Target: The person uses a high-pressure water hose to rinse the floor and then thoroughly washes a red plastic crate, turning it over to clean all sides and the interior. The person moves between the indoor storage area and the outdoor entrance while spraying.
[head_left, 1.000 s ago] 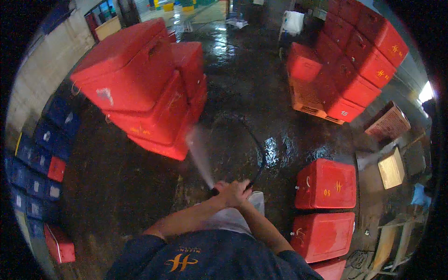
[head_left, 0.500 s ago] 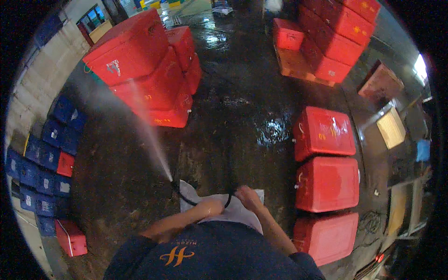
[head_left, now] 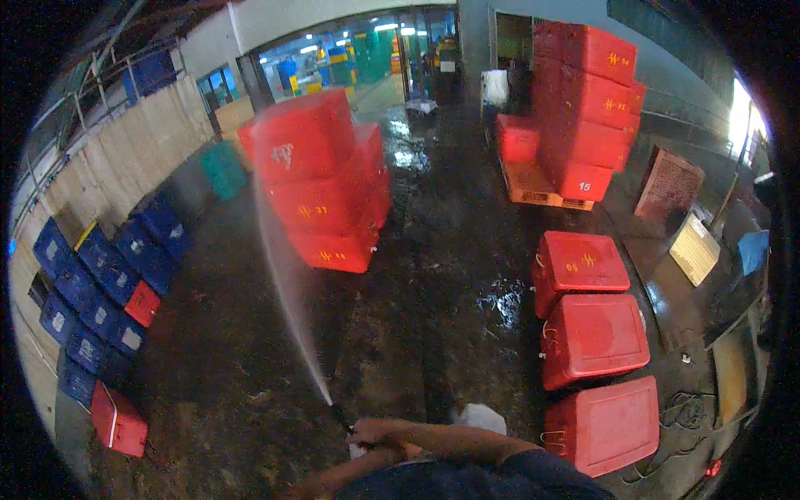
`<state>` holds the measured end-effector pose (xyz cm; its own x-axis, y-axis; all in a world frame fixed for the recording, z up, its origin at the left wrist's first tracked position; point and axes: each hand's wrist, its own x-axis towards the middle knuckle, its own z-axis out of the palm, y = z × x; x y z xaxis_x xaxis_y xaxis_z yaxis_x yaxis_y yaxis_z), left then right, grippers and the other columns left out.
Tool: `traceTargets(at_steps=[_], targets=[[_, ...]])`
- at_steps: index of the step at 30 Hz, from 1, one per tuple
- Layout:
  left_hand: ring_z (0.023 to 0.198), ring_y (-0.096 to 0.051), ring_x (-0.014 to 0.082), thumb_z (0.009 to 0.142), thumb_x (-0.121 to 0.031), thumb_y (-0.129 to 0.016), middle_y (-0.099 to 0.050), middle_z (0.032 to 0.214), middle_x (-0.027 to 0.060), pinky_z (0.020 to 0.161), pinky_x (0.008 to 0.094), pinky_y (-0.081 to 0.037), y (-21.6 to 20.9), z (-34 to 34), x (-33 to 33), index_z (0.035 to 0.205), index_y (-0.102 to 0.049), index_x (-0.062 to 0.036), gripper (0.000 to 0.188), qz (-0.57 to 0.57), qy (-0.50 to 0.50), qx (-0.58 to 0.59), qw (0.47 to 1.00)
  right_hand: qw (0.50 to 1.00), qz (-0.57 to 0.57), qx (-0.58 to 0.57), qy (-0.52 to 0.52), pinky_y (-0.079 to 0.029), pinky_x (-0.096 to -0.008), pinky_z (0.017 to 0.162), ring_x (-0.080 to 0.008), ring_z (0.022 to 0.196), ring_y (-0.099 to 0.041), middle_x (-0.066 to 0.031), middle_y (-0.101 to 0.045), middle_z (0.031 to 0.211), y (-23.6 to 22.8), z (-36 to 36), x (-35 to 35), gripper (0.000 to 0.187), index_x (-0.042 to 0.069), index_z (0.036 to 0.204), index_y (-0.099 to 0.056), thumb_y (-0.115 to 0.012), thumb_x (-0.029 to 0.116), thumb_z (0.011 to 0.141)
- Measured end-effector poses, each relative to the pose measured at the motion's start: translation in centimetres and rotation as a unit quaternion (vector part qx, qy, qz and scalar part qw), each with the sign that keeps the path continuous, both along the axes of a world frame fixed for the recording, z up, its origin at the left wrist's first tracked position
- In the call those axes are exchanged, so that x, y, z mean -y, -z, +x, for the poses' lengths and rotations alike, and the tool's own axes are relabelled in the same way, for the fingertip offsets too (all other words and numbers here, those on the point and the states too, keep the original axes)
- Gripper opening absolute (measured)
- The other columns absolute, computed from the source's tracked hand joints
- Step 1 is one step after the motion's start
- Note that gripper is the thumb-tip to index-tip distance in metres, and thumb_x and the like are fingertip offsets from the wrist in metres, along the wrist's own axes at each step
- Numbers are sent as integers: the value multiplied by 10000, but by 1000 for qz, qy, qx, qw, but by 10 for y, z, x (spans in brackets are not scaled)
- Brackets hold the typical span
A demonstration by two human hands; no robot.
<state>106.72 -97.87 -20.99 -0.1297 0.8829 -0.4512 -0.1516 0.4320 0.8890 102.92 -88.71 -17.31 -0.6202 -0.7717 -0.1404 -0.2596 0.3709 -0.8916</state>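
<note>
At the bottom of the view my right hand (head_left: pixel 372 431) is closed round a black spray nozzle (head_left: pixel 339 414). A narrow jet of water (head_left: pixel 287 304) leaves its tip and fans up over the stack of red cooler boxes (head_left: pixel 312 204) at the left middle. My right forearm crosses toward the left. Just below it my left hand (head_left: pixel 404 452) looks curled, partly covered by the right wrist, so what it holds is hidden. Mist blurs the stack's left side.
Three red cooler boxes (head_left: pixel 596 342) stand in a row at the right. More are stacked on an orange pallet (head_left: pixel 550 196) at the back right. Blue boxes (head_left: pixel 100 312) line the left wall, with a red box (head_left: pixel 119 419) near them. A coiled hose (head_left: pixel 687 410) lies on the wet floor.
The view has tilted up, showing the lit room behind. My right hand has moved left from the hose loop onto the nozzle. The jet now rises more steeply onto the stack's upper box.
</note>
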Motion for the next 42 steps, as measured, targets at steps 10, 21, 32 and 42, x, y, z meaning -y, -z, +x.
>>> traceTargets(at_steps=[10,21,32,42], targets=[[1019,-609,298,849,-260,-550,-663,1025,153,930,455,-464,-6,174,87,1058,-643,-76,294,167,-295,372,864,857,-291,312,290,-408,-351,456,-161,485,-504,-29,-532,577,-39,178,70,455,93,710,-572,-547,477,954],[1056,-583,305,854,-240,-522,-649,1032,169,1006,449,-422,-80,369,129,1041,-630,-41,293,435,-249,516,695,466,-637,357,500,-386,-359,583,-161,525,-359,4,-381,602,-164,440,53,372,115,777,-464,-465,402,1013],[587,-438,145,905,-118,-613,-509,721,-21,683,345,-461,-169,533,212,1190,-576,-59,294,430,-543,303,654,355,-538,475,599,-472,-429,626,-232,576,-502,-40,-489,672,-75,624,193,370,107,842,-487,-476,450,981],[766,-697,374,917,-243,-555,-699,873,194,627,463,-562,-172,727,353,1227,-581,-60,361,-234,30,-630,740,994,-29,-105,30,-488,-446,633,-332,667,-636,-151,-650,734,81,835,292,339,35,784,-650,-527,327,903]])
